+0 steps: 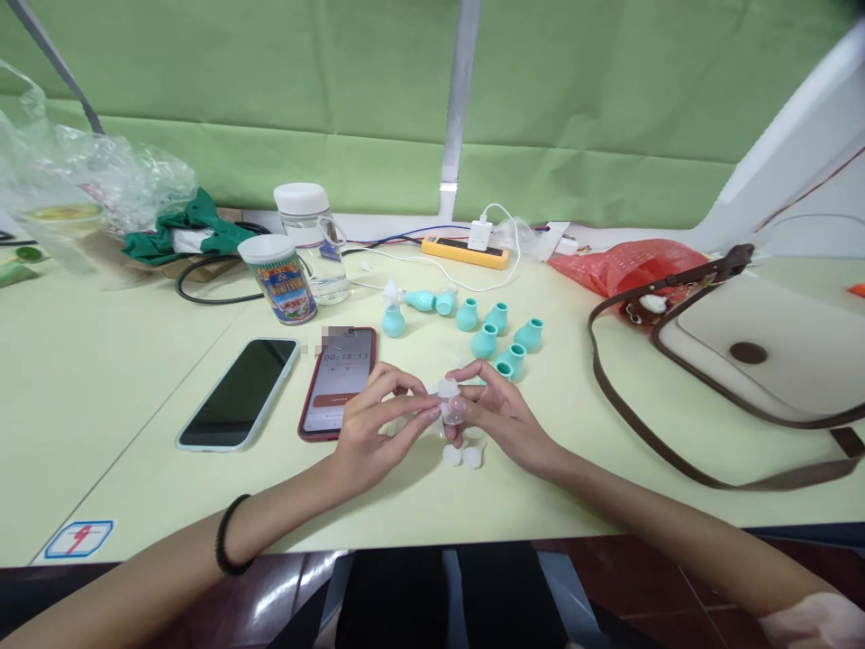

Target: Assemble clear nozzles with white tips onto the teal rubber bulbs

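Because the clear plastic piece [454, 413] is so small, as it seems to me, the person holds it with fingertips only, low over the table [168, 491]. The right hand [510, 419] has its fingers narrow around the piece; the left hand [378, 424] pinches at its other side, probably to steady it. Small whitish caps [452, 455] lie just below, within easy reach. Beyond the right hand, open turquoise bulbs [485, 342] stand mouths upward, perhaps so that their openings are easy to see.
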A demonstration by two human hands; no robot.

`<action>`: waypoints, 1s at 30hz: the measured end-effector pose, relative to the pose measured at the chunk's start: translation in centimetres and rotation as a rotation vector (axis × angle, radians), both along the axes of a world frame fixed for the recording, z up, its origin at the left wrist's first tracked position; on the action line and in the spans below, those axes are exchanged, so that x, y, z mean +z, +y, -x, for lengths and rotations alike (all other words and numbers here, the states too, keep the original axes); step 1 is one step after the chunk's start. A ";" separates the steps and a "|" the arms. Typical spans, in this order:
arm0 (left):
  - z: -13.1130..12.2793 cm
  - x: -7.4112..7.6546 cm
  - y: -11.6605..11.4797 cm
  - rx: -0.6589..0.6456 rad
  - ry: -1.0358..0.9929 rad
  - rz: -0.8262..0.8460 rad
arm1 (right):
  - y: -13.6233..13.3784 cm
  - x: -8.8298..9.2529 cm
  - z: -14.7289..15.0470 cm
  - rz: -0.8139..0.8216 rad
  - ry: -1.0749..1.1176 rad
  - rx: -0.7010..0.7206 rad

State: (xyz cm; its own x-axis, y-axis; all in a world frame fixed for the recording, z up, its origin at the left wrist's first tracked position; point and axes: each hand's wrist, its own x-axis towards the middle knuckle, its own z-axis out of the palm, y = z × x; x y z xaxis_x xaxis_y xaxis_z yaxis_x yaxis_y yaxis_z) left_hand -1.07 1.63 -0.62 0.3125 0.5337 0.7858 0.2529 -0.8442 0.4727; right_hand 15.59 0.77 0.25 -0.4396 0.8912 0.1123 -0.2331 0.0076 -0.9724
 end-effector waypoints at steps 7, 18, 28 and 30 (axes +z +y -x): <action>-0.1 -0.2 -0.1 0.117 0.103 -0.204 | -0.4 -0.3 0.3 -0.058 -0.008 -0.094; -0.1 -0.2 -0.1 0.191 0.275 -0.482 | -0.8 -0.7 0.3 -0.078 -0.074 -0.068; 0.0 0.0 -0.1 0.210 0.255 -0.480 | -0.4 0.2 0.3 -0.141 -0.043 -0.378; 0.1 0.0 0.0 0.210 0.264 -0.430 | 0.1 0.4 -0.2 -0.196 -0.093 -0.469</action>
State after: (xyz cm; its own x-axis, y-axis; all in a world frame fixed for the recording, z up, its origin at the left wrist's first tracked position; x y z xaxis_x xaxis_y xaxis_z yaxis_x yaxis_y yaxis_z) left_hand -1.17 1.63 -0.60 0.4496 0.2537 0.8564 0.5003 -0.8658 -0.0061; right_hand 15.79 0.84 0.62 -0.0138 0.9610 0.2763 -0.0736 0.2746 -0.9587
